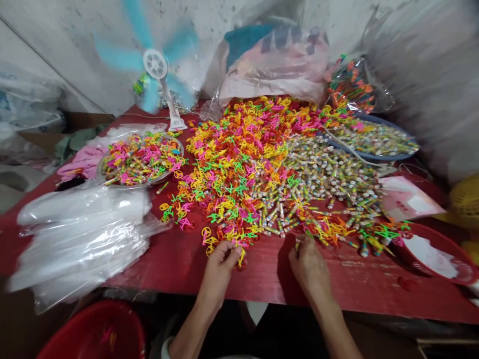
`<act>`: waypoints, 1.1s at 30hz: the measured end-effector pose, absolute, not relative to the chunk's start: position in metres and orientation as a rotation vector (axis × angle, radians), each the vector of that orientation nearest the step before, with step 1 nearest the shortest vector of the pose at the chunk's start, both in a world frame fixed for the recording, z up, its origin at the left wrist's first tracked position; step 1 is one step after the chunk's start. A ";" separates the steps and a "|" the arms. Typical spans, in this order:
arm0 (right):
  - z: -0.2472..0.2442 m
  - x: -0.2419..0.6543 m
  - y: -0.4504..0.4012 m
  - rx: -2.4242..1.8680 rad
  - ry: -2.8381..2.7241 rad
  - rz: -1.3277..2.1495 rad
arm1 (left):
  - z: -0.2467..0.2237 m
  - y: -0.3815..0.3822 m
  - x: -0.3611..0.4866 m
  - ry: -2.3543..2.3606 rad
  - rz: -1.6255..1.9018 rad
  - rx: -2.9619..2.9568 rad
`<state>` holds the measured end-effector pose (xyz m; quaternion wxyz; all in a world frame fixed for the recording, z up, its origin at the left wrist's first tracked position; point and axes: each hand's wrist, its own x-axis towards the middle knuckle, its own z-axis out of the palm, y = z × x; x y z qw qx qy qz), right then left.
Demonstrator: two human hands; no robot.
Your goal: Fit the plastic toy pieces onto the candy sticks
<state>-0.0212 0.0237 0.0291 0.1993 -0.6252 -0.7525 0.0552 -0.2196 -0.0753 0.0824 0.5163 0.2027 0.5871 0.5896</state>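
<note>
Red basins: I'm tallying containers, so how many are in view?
2: the left basin, below the front edge of the table, and the right basin, on its right end. Others may be hidden.

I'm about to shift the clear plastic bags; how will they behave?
The clear plastic bags look thin and wrinkled, so likely floppy and light for their size. Their glossy surfaces suggest they may slide over one another.

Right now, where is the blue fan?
In the head view, the blue fan stands on the left at the back of the red table, behind the round tray.
</note>
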 end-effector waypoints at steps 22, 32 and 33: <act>0.053 -0.076 -0.041 -1.098 -1.820 1.249 | 0.075 -0.072 -0.204 1.469 1.382 0.547; 0.057 -0.080 -0.035 -1.148 -1.713 1.491 | 0.073 -0.072 -0.204 1.546 1.324 0.662; 0.057 -0.081 -0.035 -1.163 -1.700 1.508 | 0.072 -0.072 -0.204 1.555 1.318 0.677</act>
